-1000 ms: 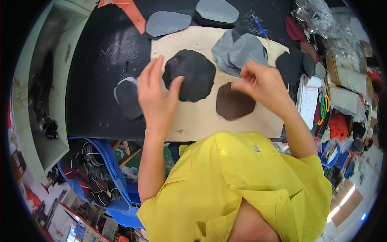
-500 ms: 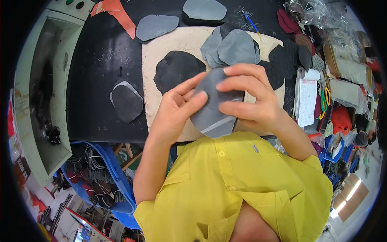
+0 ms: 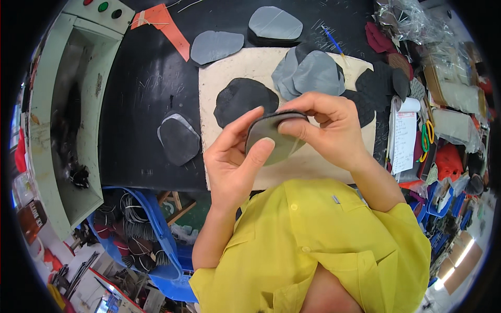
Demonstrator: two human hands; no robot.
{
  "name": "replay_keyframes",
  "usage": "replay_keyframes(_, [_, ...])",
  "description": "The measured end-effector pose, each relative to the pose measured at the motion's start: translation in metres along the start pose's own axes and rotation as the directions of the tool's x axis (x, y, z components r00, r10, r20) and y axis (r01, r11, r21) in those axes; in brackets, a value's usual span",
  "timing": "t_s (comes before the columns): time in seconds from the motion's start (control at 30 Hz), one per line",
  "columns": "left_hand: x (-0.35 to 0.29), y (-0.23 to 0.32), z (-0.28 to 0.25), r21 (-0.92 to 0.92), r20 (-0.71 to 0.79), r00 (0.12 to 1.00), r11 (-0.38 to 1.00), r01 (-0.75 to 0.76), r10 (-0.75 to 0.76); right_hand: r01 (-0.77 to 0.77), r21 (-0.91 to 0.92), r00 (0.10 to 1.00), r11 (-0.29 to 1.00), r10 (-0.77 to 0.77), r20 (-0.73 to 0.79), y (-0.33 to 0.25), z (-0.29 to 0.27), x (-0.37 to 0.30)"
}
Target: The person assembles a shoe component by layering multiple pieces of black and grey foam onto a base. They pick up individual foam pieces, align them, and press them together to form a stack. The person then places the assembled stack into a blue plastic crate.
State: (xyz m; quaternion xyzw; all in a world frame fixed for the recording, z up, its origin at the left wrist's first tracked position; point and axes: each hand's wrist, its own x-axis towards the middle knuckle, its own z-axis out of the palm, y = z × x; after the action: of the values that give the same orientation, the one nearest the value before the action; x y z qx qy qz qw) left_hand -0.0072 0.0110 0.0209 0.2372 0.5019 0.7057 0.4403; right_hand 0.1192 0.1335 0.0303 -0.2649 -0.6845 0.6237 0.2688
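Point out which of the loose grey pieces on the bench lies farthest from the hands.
The grey piece at the top edge, resting on a black piece; the other single one lies lower left.

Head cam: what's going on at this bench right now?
A person in a yellow shirt holds a thin, dark grey rounded cut piece up over the beige board with both hands. The left hand supports it from the side and below, and the right hand pinches its upper edge. A black rounded piece and a stack of grey pieces lie on the board. Another dark piece lies on the black tabletop.
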Motion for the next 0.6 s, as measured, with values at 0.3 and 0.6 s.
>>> replay_keyframes(0.3, [-0.006,0.003,0.008,0.107,-0.127,0.991,0.994,-0.023,0.036,0.462,-0.589,0.839,0.663,-0.542,0.049,-0.003,0.012,0.006])
replay_keyframes(0.6, [-0.009,0.004,-0.018,-0.243,-0.008,0.954,0.926,0.290,-0.301,0.547,-0.640,0.774,0.539,-0.618,0.141,0.005,0.015,0.008])
